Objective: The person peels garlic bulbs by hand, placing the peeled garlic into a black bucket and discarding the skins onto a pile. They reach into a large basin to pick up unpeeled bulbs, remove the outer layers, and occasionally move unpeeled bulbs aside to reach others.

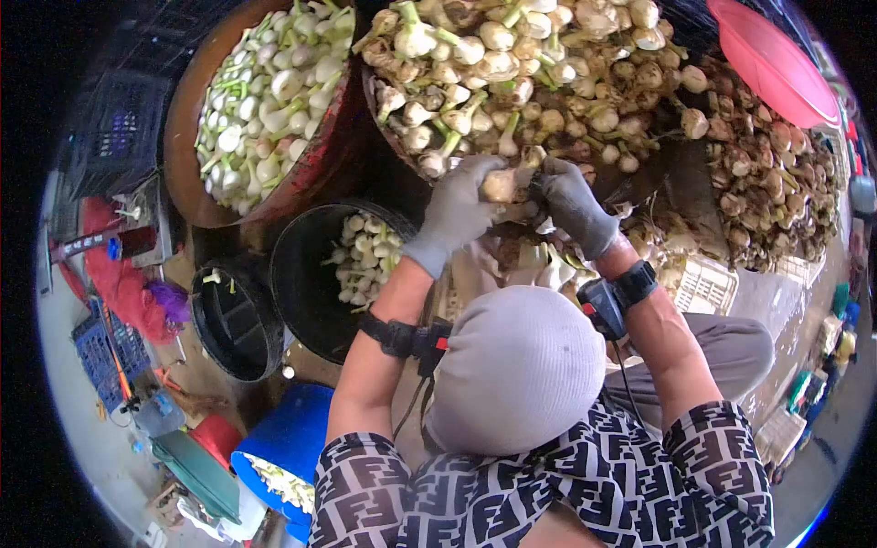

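My left hand (461, 208), in a grey glove, grips a brownish garlic bulb (500, 186) at the front edge of a large round container heaped with unpeeled garlic (630, 87). Close beside it on the right, my right hand (577, 205), also gloved, has its fingers bent together near the top of the same bulb; what lies between them is too small to make out. Below the hands lie cleaned garlic with stems (553, 269) and loose peelings.
A rusty drum (196, 187) holds white peeled garlic at the upper left. A black tub (306, 315) with bulbs and a smaller black bucket (239, 352) stand left. Piled garlic (776, 173) and a pink basin (776, 64) are right. A blue barrel (288, 438) is lower left.
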Demonstrator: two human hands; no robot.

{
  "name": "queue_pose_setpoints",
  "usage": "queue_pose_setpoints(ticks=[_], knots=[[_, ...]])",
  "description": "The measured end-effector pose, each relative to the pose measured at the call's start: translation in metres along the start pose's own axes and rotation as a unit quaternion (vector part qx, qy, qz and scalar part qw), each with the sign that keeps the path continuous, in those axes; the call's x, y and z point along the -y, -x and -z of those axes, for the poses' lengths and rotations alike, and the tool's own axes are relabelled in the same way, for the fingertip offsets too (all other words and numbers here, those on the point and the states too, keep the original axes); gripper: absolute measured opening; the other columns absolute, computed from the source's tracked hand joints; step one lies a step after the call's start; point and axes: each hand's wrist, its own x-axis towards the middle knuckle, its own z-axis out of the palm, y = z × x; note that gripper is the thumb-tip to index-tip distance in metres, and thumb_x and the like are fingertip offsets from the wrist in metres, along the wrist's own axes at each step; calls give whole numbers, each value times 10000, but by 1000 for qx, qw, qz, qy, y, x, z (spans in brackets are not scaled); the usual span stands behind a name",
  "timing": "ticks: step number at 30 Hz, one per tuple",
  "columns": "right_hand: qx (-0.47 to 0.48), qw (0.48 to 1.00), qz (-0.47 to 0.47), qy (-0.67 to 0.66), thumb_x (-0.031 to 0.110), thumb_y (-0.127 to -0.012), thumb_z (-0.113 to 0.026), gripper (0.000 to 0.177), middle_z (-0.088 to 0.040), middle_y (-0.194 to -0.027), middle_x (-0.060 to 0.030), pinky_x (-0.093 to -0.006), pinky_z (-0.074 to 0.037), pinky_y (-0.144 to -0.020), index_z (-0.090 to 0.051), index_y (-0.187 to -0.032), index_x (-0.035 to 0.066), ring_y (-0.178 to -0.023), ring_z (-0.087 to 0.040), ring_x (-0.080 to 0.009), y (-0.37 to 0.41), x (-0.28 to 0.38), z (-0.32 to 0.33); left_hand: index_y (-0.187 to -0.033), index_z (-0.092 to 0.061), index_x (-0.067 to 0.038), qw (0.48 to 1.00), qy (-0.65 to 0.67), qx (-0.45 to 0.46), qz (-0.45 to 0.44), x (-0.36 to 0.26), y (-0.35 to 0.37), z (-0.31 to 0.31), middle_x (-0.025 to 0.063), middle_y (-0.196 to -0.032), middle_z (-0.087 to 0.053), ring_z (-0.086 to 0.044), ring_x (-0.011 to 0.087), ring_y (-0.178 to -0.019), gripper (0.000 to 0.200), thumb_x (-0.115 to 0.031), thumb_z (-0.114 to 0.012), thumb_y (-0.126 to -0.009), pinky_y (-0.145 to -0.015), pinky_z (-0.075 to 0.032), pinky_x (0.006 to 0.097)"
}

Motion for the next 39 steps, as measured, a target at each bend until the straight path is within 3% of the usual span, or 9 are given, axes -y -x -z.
queue_pose_setpoints(ticks=[4,10,12,13,20,23,29,33,39], knots=[[14,985,46,164,99,-776,-507,176,-559,-751,-45,-262,-409,-581,-564,-900,-11,-668,-502,-136,1,1,8,-1108,-566,-65,984,172,8,51,5,4,-3,109,-1056,-594,-552,205,-1000,589,-283,-772,-602,-876,-422,301],[33,677,453,580,34,-749,-565,259,-597,-901,-127,-301,-427,-785,-585,-1005,1,-895,-547,-243,-33,-28,33,-983,-617,-47,964,265,-12,-17,46,6,-12,126,-1032,-609,-598,203,-863,278,-272,-543,-838,-807,-441,324],[-2,942,184,282,46,-776,-531,262,-603,-908,-107,-276,-445,-735,-572,-1028,-15,-831,-558,-191,-51,-48,36,-990,-591,-43,840,529,-99,65,39,4,-15,120,-955,-614,-586,238,-861,324,-322,-546,-832,-796,-441,316],[-8,957,164,237,47,-781,-518,262,-603,-906,-94,-268,-449,-717,-568,-1029,-18,-809,-558,-174,-55,-52,37,-988,-582,-39,588,770,-52,244,19,5,-11,114,-923,-615,-580,252,-865,348,-339,-569,-814,-793,-440,308],[-32,971,141,189,49,-782,-460,245,-588,-866,-42,-242,-432,-659,-585,-988,5,-730,-525,-119,-31,-21,-3,-1001,-600,-53,933,304,-88,168,-14,14,26,145,-1064,-553,-518,258,-1012,351,-331,-564,-791,-848,-415,362],[-49,978,98,176,127,-808,-508,180,-589,-795,-18,-257,-413,-613,-597,-939,42,-680,-489,-106,-23,-18,0,-860,-612,-19,968,110,-225,29,32,5,-21,123,-761,-630,-600,250,-707,375,-379,-508,-832,-668,-459,348],[-4,939,274,206,22,-762,-571,57,-488,-677,19,-227,-404,-584,-555,-812,43,-643,-461,-79,-3,-18,-4,-991,-597,-109,740,586,-60,325,2,-4,12,-4,-762,-614,-541,90,-552,413,-441,-372,-896,-454,-415,205],[-45,943,252,213,43,-774,-579,62,-472,-712,44,-213,-395,-578,-519,-764,57,-625,-431,-71,6,-5,-8,-928,-610,22,962,180,-190,74,39,-4,5,56,-848,-659,-602,161,-777,493,-436,-432,-880,-653,-468,285],[33,991,65,-114,56,-776,-535,280,-602,-913,-39,-230,-484,-697,-550,-1052,10,-793,-592,-136,13,15,-13,-868,-645,-29,893,330,-179,247,-8,-16,28,-1,-649,-577,-502,66,-546,285,-298,-660,-774,-503,-406,218]])
